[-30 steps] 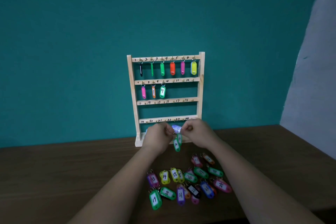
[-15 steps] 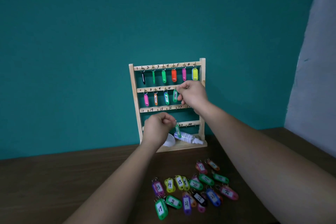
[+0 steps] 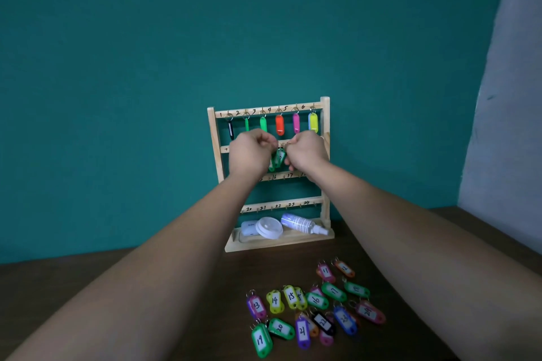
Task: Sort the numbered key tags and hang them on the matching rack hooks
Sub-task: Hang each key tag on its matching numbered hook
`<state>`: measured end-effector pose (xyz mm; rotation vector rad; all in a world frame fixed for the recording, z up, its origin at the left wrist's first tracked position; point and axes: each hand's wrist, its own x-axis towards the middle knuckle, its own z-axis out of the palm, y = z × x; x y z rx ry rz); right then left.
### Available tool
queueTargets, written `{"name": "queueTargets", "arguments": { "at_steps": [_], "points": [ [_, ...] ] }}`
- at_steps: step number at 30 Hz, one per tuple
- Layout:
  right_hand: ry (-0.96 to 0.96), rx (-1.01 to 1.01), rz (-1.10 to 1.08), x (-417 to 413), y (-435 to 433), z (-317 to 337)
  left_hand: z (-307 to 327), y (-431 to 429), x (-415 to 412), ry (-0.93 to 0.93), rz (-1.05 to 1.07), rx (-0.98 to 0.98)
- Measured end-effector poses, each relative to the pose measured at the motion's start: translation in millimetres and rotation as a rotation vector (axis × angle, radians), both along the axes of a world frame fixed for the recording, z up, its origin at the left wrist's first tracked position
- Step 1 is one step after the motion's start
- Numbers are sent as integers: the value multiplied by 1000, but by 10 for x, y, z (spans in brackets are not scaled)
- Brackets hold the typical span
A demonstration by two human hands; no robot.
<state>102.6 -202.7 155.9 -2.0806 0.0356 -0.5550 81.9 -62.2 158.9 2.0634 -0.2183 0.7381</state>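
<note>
A second ago both hands were working low in front of the rack's [image 3: 325, 114] base, teasing apart a pair of green tags [image 3: 277, 158]; half a second ago the right hand [image 3: 307, 152] was already reaching up to the second rail [image 3: 224, 149] while the left hand [image 3: 251, 152] was waiting lower with a tag; now both hands are meeting at that rail with the green tags dangling between them. By my reading this is putting the job at the tenth or eleventh hook, with one tag being threaded on and the next one coming right behind it, though which hook the ring is catching is hidden by the knuckles. The left hand is curling closed, its fingertips pinching at the top of the green tags; the right hand is likewise curling closed, pinching at the small ring just under the rail; neither is spreading open. The top-row tags [image 3: 280, 125] are hanging in order on hooks one to six; anything on the rail's first hooks is sitting behind the left hand; the two lower rails are showing bare hooks. The loose tags [image 3: 316, 300], numbered in the teens and twenties, are lying clustered on the tabletop [image 3: 58, 278] near the rack's base, waiting their turn, so well under half the sorting is looking done.
</note>
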Motion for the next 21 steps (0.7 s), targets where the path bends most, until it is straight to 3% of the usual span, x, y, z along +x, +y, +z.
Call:
{"name": "queueTargets", "arguments": {
  "at_steps": [11,15,21],
  "points": [
    [-133,-366,-85,-155,-23,-145,89,-117,205,60,122,82],
    [-120,-295,-49,-208,-72,-315,65,-156,227,47,106,118],
    [-37,-30,-3,-320,-181,-801,-13,-193,246,35,137,162]
  ]
}}
